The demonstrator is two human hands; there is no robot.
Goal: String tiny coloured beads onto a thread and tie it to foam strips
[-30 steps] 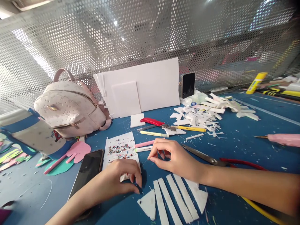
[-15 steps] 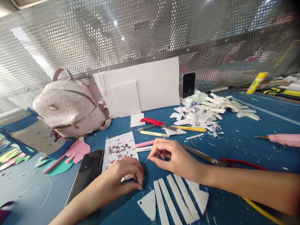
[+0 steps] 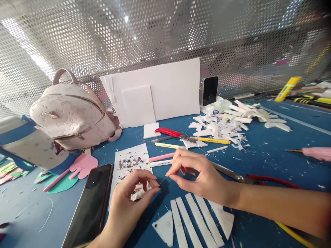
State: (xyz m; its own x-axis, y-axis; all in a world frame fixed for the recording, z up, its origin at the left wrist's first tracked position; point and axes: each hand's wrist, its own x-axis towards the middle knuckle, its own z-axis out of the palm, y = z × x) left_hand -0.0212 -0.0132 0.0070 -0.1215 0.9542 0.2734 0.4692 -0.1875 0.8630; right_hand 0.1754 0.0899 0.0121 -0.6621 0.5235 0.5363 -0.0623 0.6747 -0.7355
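Observation:
A thin, clear thread [image 3: 162, 181] spans the small gap between my two hands. My left hand [image 3: 126, 201] pinches one end of it between thumb and forefinger. The fingertips of my right hand [image 3: 200, 174] are closed on the other end. Below them on the blue table lie white foam strips [image 3: 192, 220] in a slanted row. A white triangular foam piece [image 3: 164, 227] with a dark dot sits to their left, and a wider foam piece [image 3: 222, 217] to their right. Behind my left hand is a white paper sheet [image 3: 142, 150] scattered with tiny coloured bits.
A dark phone [image 3: 90, 203] lies left of my left hand. Markers [image 3: 165, 146], a red-handled cutter [image 3: 168, 132] and scissors [image 3: 232, 175] lie behind my right hand. Foam scraps [image 3: 219, 124] are heaped at back right. A backpack [image 3: 72, 117] and a cup [image 3: 31, 144] stand left.
My left hand has turned and risen, its thumb and forefinger now meeting on the thread near my right fingertips. My right hand stays pinched. The view has shifted slightly.

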